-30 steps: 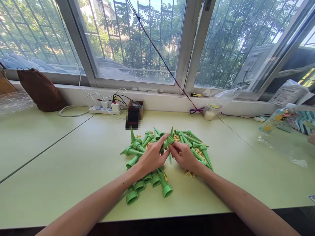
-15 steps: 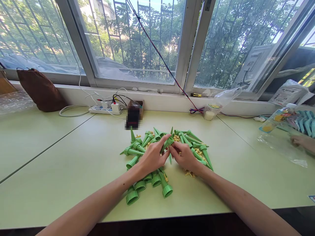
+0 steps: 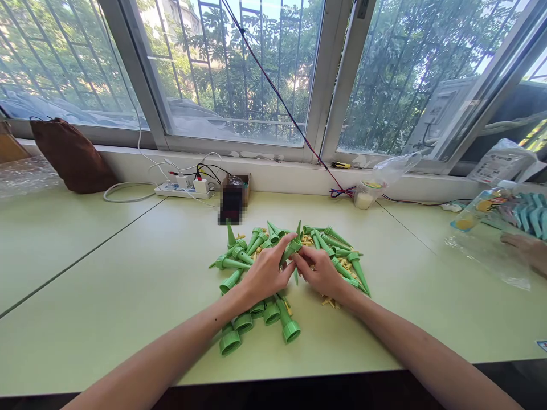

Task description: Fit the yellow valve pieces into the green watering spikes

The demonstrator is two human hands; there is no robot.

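Observation:
My left hand (image 3: 267,269) is closed around a green plastic plant-watering spike (image 3: 292,248), its wide ribbed cap end facing up and toward the right. Close against the spike, my right hand (image 3: 318,270) has its thumb and fingers pinched together; whatever lies between them is hidden. Below and around both hands spreads a pile of similar green spikes (image 3: 233,263), some with open cap ends turned to me. Small yellow plastic pieces (image 3: 330,302) lie among the spikes and beside my right wrist.
A power strip (image 3: 183,191) with plugs and a small box (image 3: 243,188) stand by the window ledge. Farther right are a jar in a plastic bag (image 3: 364,196), a clear plastic package (image 3: 478,208) and another person's hand (image 3: 525,246). A brown bag (image 3: 70,156) sits back left.
My hands and the held spike stay almost still. At the right edge, the other person's hand has come slightly farther into view, toward the left.

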